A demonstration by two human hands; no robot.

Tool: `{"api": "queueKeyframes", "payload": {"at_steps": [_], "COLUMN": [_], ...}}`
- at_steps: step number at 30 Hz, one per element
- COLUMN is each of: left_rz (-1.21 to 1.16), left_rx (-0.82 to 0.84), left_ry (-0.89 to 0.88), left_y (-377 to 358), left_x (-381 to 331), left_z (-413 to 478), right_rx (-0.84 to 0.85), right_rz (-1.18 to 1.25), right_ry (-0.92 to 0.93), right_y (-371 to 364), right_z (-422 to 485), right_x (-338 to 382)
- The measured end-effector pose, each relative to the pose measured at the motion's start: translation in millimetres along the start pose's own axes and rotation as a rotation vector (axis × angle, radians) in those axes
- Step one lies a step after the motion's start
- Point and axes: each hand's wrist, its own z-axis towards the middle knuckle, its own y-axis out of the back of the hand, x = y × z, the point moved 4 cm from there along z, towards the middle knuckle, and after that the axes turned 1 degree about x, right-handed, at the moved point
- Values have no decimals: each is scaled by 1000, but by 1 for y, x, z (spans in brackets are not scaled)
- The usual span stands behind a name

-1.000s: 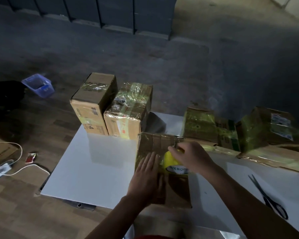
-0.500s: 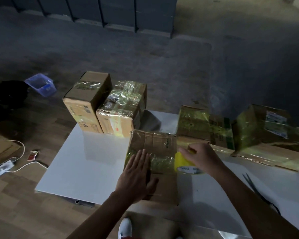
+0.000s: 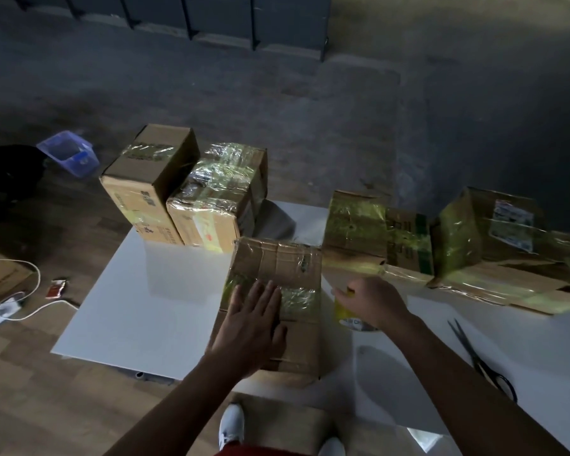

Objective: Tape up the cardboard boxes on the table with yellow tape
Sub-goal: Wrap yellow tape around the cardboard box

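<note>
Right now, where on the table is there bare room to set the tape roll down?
The widest bare patch of the table lies left of the box under the left hand, in front of the two standing boxes. A smaller one lies between the right hand holding the tape roll and the scissors. The far right is crowded with taped boxes.

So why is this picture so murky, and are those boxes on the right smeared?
Head view: dim light, the floor beyond the table in shadow; glare on the wrapped box; the right-edge boxes smeared by motion blur; the yellow tape roll in the right hand also soft.
</note>
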Motion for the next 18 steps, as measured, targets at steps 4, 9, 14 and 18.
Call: {"api": "queueKeyframes", "payload": {"at_steps": [4, 9, 14, 18], "left_rz": [-56, -125, -156, -77], "left_rx": [174, 269, 158, 97], "left_ry": [201, 293, 431, 354], "left_y": [-4, 7, 19, 17], "left_x": [-26, -67, -90, -89], "left_z": [9, 24, 27, 18], "right_rx": [19, -18, -26, 34], "right_rz": [-6, -1, 60, 229], "right_ry": [-9, -19, -20, -37], "right_y": [-26, -44, -47, -53], "right_z": [7, 12, 11, 5], "right_x": [3, 14, 12, 2]}}
